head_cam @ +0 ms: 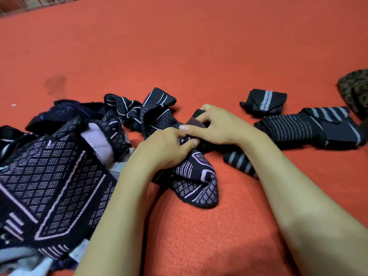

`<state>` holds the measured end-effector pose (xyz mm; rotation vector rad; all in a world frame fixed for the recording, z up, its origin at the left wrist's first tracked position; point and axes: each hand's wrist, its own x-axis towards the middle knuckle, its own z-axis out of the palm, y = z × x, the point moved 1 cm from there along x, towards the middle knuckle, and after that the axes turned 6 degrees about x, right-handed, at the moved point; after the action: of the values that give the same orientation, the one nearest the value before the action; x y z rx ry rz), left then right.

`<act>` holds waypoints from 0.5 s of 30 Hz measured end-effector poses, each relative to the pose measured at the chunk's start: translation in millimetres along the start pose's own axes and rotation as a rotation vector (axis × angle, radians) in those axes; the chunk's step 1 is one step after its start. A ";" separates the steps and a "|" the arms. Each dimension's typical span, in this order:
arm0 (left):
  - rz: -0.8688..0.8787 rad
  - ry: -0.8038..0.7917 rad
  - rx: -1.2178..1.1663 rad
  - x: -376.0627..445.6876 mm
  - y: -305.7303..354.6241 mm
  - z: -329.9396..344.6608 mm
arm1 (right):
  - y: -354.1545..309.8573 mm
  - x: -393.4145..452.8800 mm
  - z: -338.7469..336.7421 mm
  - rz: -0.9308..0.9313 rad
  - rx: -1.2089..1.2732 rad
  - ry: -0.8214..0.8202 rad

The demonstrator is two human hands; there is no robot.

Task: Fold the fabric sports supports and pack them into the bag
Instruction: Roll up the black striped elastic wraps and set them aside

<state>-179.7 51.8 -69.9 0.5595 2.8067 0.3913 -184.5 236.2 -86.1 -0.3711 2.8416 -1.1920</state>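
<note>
Head view: left hand (pixel 169 148) and right hand (pixel 215 126) both pinch 1 patterned support (pixel 196 182) on the red carpet (pixel 199 56), beside the unfolded pile (pixel 53 166). The stretchy knit may spring open. The bag is possibly the dark shape (pixel 356 90) at right.

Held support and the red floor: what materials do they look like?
Support: looks like stretchy knit fabric, matte, with woven-in diamond dots and pale lines; it crumples softly. Floor: probably felt or short-pile carpet, with a fuzzy, matte surface.
</note>
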 end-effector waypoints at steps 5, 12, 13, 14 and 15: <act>0.082 0.033 -0.122 0.0 -6.8 -2.9 | 7.6 2.0 -1.2 -0.009 0.033 -0.041; 0.178 0.108 -0.129 -0.2 -4.5 1.0 | 12.3 4.1 10.0 -0.075 -0.040 0.070; 0.183 0.127 -0.132 -0.4 -4.2 2.2 | 12.5 4.3 10.8 -0.073 -0.038 0.088; 0.191 0.142 -0.136 -0.7 -4.1 3.3 | 12.0 4.2 11.0 -0.072 -0.038 0.106; 0.200 0.151 -0.144 -1.1 -4.0 3.5 | 12.1 4.4 10.9 -0.073 -0.039 0.121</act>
<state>-179.0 48.4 -74.2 0.8116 2.8418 0.6969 -189.9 235.8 -102.1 -0.4217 2.9823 -1.2120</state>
